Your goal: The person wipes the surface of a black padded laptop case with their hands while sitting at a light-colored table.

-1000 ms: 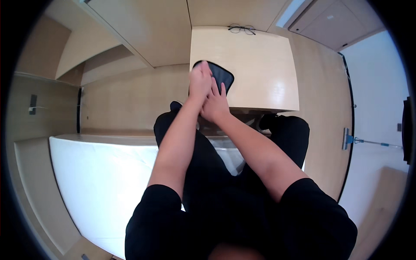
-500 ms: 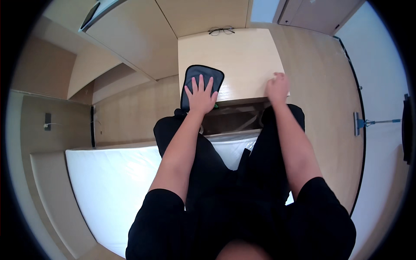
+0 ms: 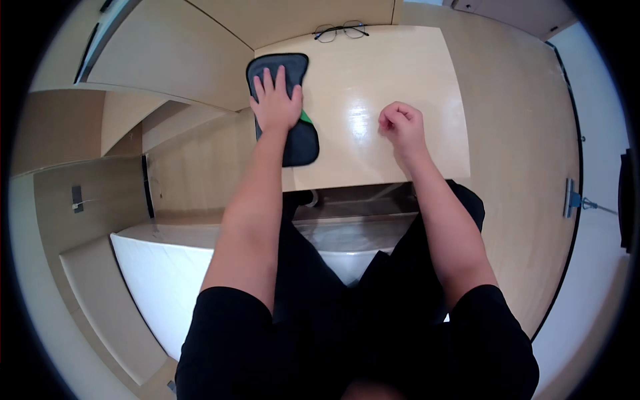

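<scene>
On the left part of a pale wooden tabletop (image 3: 333, 153) lies a dark grey cloth (image 3: 301, 148) with black edging. A bit of green shows at its right side. My left hand (image 3: 276, 110) rests flat on the cloth with fingers spread, hiding its middle. Over the right half of the tabletop is my right hand (image 3: 405, 127), its fingers curled into a loose fist, with nothing seen in it. Whether this hand touches the wood I cannot tell.
Thin-framed glasses (image 3: 341, 31) lie at the tabletop's far edge, by a wooden cabinet (image 3: 173, 53). Below the near edge is an open space between my knees. A white mattress (image 3: 150, 280) is at lower left; a mop (image 3: 571, 198) leans at the right wall.
My left hand and the cloth have moved away from me and slightly left, and more of the cloth shows. My right hand has come inward from the table's right edge. The view has shifted.
</scene>
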Motion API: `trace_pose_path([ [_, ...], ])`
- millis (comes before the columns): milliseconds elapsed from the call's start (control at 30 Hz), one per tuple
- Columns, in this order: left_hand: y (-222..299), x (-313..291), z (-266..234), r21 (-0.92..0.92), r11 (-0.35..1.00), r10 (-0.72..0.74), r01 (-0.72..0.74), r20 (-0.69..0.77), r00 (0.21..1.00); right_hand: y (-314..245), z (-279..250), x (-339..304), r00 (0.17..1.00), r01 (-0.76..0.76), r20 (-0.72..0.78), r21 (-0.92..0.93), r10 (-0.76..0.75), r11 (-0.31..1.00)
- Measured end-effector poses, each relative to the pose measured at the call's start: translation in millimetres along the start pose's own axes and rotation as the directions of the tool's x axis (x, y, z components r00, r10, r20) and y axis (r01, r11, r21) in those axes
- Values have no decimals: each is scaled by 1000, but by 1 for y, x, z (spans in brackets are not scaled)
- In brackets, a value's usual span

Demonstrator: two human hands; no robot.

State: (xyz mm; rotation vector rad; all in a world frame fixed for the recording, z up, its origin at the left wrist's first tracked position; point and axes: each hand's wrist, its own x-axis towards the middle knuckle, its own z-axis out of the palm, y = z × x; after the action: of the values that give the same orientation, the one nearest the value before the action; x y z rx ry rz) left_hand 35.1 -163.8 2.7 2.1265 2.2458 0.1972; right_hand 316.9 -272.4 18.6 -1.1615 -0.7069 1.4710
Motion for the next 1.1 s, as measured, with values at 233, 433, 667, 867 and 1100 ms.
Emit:
trace_pose_path([
  [233, 8, 95, 0, -153, 928, -354, 340, -76, 932, -7, -34, 34, 807, -511, 577, 790, -126, 339],
  [433, 18, 116, -9, -162, 866, -483, 473, -29, 875, -6, -36, 39, 674, -612, 669, 743, -314, 270],
  [667, 17, 25, 7, 14, 949, -310, 314, -129, 942, -23, -38, 38, 488, -651, 753, 651, -442, 390],
  [867, 14, -112, 13, 79, 991, -96, 104, -97, 991, -25, -37, 31, 322, -655, 828, 545, -459, 524],
  [1100, 27, -140, -7, 41, 999, -35, 34, 10, 999, -26, -40, 13, 735, -562, 648, 747, -201, 356],
])
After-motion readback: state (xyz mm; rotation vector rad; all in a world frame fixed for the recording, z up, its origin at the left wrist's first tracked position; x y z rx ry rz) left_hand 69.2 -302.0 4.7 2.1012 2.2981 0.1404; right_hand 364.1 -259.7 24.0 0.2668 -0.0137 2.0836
